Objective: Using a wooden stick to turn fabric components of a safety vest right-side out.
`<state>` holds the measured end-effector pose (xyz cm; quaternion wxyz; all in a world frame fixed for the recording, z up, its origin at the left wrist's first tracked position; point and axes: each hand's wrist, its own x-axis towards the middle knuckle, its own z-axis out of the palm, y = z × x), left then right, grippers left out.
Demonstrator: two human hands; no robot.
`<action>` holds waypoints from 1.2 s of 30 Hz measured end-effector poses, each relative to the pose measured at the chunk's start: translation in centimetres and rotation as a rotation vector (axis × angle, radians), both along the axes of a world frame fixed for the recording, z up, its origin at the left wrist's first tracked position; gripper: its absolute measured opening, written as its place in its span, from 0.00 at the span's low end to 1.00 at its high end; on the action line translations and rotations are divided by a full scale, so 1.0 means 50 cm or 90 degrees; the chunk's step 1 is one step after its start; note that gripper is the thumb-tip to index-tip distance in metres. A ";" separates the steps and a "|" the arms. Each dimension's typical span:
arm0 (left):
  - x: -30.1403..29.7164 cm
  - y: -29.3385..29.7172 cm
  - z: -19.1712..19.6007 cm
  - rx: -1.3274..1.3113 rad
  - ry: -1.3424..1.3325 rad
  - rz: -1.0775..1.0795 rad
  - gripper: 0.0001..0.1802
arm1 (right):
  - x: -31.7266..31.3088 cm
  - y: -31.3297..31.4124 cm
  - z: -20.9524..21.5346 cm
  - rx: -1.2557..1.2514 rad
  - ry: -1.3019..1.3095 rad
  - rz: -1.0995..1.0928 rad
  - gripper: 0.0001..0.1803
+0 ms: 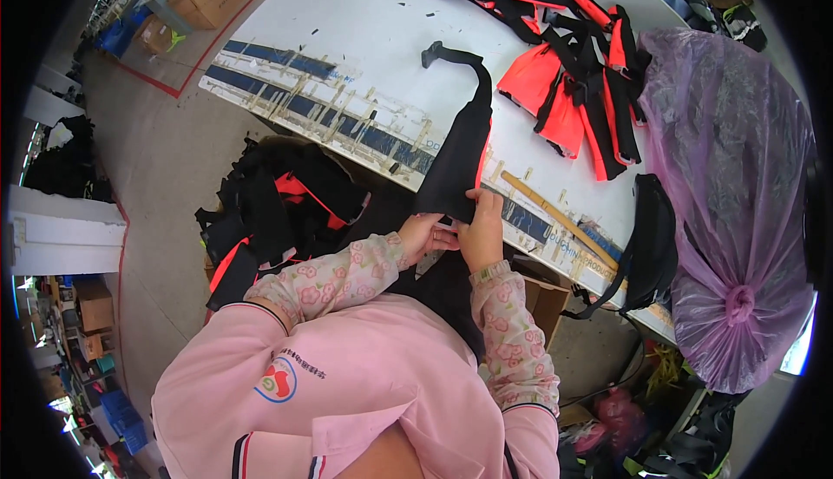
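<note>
A black fabric piece (455, 162) with bright orange edging lies on the white table, its near end at the table's front edge. From its far end runs a black strap (464, 55) with a black buckle (429, 55). My left hand (423, 238) grips the near edge from below, fingers bent together. Beside it my right hand (482, 229) pinches the near right corner between thumb and fingers. A small pale, shiny thing (427, 262) shows just under my left hand; I cannot make out what it is.
Finished-looking black and orange strapped pieces (573, 71) are heaped on the far right of the table (347, 10). A wooden ruler (560, 221), a black pouch (646, 240) and a tied purple plastic bag (729, 201) are to the right. More pieces (282, 197) pile up left of my arm.
</note>
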<state>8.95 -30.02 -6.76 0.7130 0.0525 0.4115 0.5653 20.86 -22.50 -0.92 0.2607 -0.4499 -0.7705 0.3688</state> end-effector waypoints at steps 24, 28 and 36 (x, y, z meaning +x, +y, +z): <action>0.046 0.021 0.051 0.010 0.314 0.099 0.13 | -0.110 0.084 0.081 0.321 -0.085 0.137 0.42; 0.044 0.024 0.043 -0.090 0.247 0.041 0.12 | -0.054 0.126 -0.030 0.296 -0.244 0.174 0.43; 0.002 0.023 0.040 -0.054 0.095 -0.092 0.17 | -0.058 0.135 -0.036 0.288 -0.292 0.205 0.41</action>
